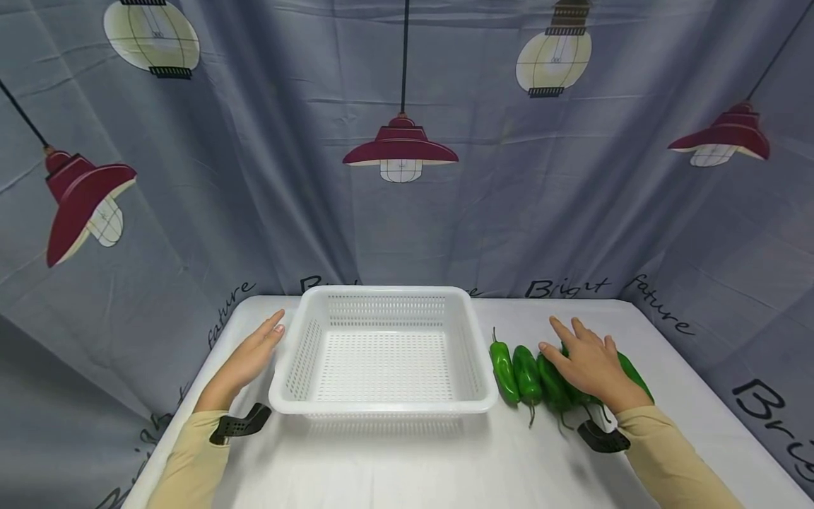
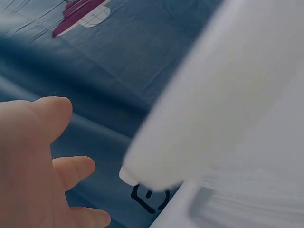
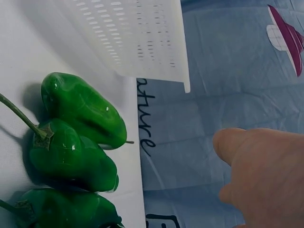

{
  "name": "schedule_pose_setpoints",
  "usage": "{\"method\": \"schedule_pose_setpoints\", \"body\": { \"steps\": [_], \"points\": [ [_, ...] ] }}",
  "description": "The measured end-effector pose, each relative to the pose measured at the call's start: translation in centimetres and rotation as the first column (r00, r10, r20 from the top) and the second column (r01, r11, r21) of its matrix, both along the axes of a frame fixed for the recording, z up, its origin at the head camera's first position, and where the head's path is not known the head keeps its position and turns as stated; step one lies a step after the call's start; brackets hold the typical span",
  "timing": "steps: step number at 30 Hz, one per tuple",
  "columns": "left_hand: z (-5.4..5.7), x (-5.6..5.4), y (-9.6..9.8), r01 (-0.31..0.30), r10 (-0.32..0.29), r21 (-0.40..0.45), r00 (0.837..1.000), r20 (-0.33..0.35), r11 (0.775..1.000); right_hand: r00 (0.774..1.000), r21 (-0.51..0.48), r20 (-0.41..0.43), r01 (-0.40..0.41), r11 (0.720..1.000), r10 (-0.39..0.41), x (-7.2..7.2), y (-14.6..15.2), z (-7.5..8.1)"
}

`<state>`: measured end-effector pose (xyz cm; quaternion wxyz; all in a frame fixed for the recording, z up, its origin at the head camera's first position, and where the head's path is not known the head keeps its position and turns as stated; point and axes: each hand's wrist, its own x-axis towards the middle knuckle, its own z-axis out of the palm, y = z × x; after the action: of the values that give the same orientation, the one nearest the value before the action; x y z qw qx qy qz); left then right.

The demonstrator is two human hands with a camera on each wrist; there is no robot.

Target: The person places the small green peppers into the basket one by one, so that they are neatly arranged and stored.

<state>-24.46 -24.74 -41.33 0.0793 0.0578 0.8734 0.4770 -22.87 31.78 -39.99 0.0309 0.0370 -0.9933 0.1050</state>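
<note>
A white perforated plastic basket (image 1: 381, 408) stands on the table between my two hands. My left hand (image 1: 249, 355) hovers just left of the basket's rim, fingers extended and holding nothing. To the basket's right lie several green peppers (image 1: 526, 375) in a row. Over the right part of that row is my right hand (image 1: 591, 364), fingers spread, hiding some of the peppers beneath it. In the right wrist view the peppers (image 3: 85, 109) lie apart from the right hand (image 3: 268, 173). The left wrist view shows the left hand (image 2: 28, 161) beside the blurred basket wall (image 2: 204, 109).
A white cloth covers the table (image 1: 381, 470). Behind it and at both sides hangs a grey-blue curtain (image 1: 273, 177) printed with lamps and lettering. Each wrist wears a black camera mount (image 1: 240, 424).
</note>
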Motion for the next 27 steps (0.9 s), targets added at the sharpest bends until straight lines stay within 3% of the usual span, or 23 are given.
{"method": "schedule_pose_setpoints", "body": {
  "steps": [11,17,27],
  "points": [
    [-1.3,0.2,0.3,-0.022,0.013,0.248,0.999,0.035,0.969,1.000,-0.001,0.001,-0.016,1.000,0.016,0.0,0.0,-0.3],
    [-2.1,0.1,0.7,-0.022,0.006,0.314,0.999,0.053,0.949,1.000,-0.011,0.013,-0.014,1.000,0.014,0.0,0.1,-0.4],
    [-3.3,-0.4,0.9,0.053,-0.073,0.392,0.997,0.037,0.918,0.999,-0.039,0.037,-0.022,0.999,0.024,0.3,0.1,-0.5]
  ]
}}
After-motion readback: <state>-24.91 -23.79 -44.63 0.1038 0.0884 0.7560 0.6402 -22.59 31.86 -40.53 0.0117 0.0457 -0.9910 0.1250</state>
